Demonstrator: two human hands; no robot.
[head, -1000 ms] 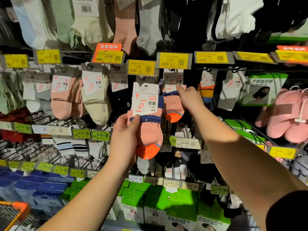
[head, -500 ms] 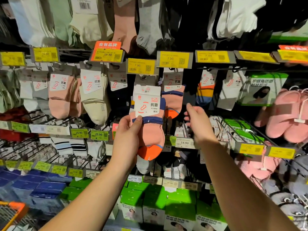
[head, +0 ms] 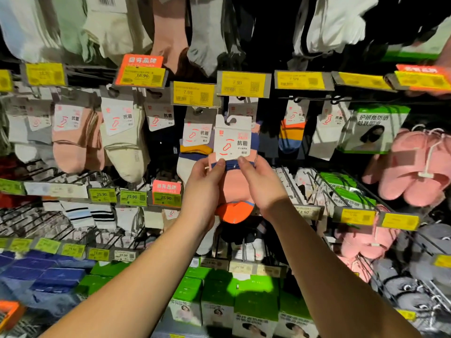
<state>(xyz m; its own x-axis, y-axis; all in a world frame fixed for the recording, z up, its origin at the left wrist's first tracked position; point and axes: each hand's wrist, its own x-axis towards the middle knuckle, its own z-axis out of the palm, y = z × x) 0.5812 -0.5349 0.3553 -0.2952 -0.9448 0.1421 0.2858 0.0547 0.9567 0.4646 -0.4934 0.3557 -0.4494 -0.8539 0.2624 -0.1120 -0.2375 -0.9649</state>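
Item: sock pair point(head: 235, 189), pink body, navy cuff band, orange toe with a blue edge
Label: white card point(head: 233, 140) at the cuff, red sock icon, hook cut-out on top
Pose: upright, card up, toe down
Hold: pinched at the navy band by the left hand point(head: 202, 191) and the right hand point(head: 263, 186)

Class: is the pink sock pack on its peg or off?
Off, it seems: left hand and right hand pinch the sock pack; no peg crosses its hook hole.
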